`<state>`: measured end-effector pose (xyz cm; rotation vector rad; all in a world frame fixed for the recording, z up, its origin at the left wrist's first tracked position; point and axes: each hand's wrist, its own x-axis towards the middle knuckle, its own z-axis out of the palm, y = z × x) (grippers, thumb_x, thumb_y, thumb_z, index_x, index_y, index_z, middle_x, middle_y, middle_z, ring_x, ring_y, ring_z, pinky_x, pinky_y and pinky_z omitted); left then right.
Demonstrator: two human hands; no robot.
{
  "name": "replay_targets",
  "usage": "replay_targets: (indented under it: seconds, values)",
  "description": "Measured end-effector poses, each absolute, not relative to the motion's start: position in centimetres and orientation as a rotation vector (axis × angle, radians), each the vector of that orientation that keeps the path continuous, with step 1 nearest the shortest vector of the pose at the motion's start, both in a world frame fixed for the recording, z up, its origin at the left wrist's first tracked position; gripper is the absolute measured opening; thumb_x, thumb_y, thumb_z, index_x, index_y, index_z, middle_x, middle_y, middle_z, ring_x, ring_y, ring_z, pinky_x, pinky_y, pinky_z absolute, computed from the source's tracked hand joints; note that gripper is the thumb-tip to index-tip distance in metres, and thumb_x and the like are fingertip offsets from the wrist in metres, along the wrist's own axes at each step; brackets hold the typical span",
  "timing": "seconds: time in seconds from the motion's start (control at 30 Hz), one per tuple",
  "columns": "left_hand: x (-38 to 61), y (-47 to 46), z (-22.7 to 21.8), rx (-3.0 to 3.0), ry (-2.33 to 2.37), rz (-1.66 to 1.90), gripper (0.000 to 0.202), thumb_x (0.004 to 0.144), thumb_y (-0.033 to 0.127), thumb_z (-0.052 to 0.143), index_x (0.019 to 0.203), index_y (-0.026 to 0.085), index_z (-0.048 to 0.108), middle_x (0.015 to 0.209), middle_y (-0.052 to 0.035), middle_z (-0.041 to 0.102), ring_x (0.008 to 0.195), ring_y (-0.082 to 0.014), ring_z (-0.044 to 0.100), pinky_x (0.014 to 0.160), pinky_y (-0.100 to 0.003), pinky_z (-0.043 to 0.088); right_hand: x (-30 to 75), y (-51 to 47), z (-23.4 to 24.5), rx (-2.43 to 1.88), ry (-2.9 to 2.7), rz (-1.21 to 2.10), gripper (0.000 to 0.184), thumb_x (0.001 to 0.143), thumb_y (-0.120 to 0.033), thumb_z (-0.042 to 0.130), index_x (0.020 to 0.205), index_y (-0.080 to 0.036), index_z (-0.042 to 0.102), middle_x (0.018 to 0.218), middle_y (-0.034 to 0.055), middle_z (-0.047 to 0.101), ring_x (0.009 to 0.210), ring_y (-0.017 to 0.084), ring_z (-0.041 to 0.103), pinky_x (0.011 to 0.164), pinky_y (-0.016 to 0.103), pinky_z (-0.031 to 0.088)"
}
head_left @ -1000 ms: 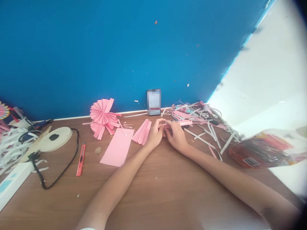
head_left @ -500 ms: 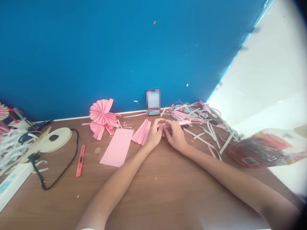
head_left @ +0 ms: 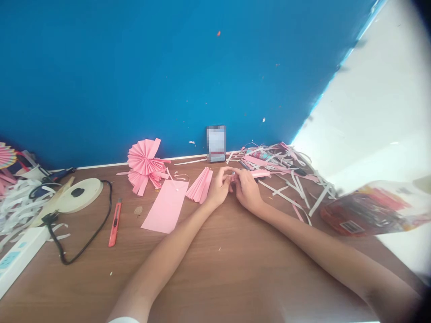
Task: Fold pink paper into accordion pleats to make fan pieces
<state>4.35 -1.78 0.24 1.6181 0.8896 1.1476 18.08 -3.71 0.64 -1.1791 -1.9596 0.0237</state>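
Note:
My left hand (head_left: 218, 188) and my right hand (head_left: 247, 188) meet at the far middle of the brown table (head_left: 215, 269). Both pinch a small folded pink paper piece (head_left: 233, 177) between their fingertips; most of it is hidden by the fingers. A pleated pink paper strip (head_left: 200, 185) lies just left of my left hand. A flat pink sheet (head_left: 165, 206) lies further left. Finished pink paper fans (head_left: 145, 163) rest near the blue wall.
A heap of pink and white paper strips (head_left: 286, 168) lies right of my hands. A plastic bag of red items (head_left: 373, 208) sits far right. An orange utility knife (head_left: 114, 222), tape roll (head_left: 79, 194), black cable (head_left: 84, 242) and white power strip (head_left: 16, 255) lie left. A phone (head_left: 216, 143) leans on the wall.
Both hands stay together on the small pink piece with only slight finger shifts. The view has shifted a little.

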Motion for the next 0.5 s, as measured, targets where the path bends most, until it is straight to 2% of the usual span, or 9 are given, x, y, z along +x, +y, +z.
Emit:
replay_targets:
  seconds: [0.27,0.5]
  values:
    - [4.25,-1.33,0.27,1.453,0.937,1.219,0.029,0.094,0.039,0.045,0.118,0.022,0.044,0.078,0.0014,0.062,0.052,-0.0072,0.053,0.051,-0.019,0.040,18.40,-3.43,0.21,-1.129,-1.821,0.009,0.034,0.090,-0.010,0.032,0.121,-0.017,0.045,0.092,0.0086,0.051,0.088,0.023,0.049,0.080,0.039,0.044]
    - [4.37,-1.58,0.51,1.489,0.939,1.242,0.027,0.094,0.039,0.046,0.115,0.022,0.045,0.072,0.0035,0.058,0.053,-0.0077,0.052,0.051,-0.019,0.039,18.17,-3.90,0.82,-1.188,-1.892,-0.014,0.024,0.093,-0.018,0.039,0.112,-0.020,0.054,0.101,0.0093,0.057,0.097,0.023,0.053,0.086,0.038,0.044]
